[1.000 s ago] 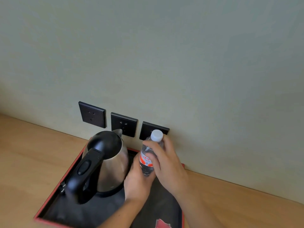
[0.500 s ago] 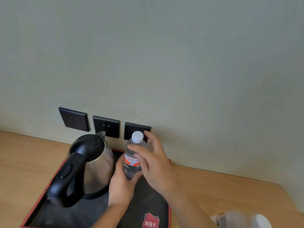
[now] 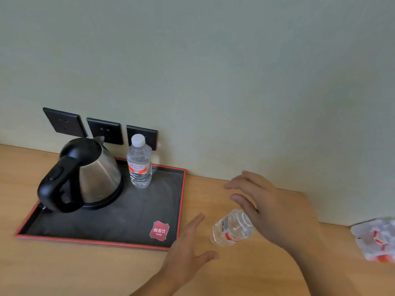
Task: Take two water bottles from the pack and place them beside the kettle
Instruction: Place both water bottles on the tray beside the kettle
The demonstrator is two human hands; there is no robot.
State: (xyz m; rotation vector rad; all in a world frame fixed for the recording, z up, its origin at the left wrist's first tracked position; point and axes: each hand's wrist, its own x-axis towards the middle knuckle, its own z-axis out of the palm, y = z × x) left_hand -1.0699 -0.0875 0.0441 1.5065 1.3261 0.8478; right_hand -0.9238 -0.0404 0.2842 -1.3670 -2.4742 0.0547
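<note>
- tray (image 3: 179, 210) holds the kettle (image 3: 94, 174) with the first bottle (image 3: 139, 163) now upright just beside it; both hands have let go of it, so half the task looks done.
- pack (image 3: 376, 242) is cut off at the right edge, blurred.
- right hand (image 3: 271, 208) hangs over the tilted second bottle (image 3: 232, 228), fingers spread; whether it grips, i cannot tell.
- left hand (image 3: 188, 251) is open and empty.

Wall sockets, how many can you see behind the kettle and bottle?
3, in a row on the wall above the tray's back edge: left socket, middle socket behind the kettle's spout, right socket partly covered by the upright bottle.
</note>
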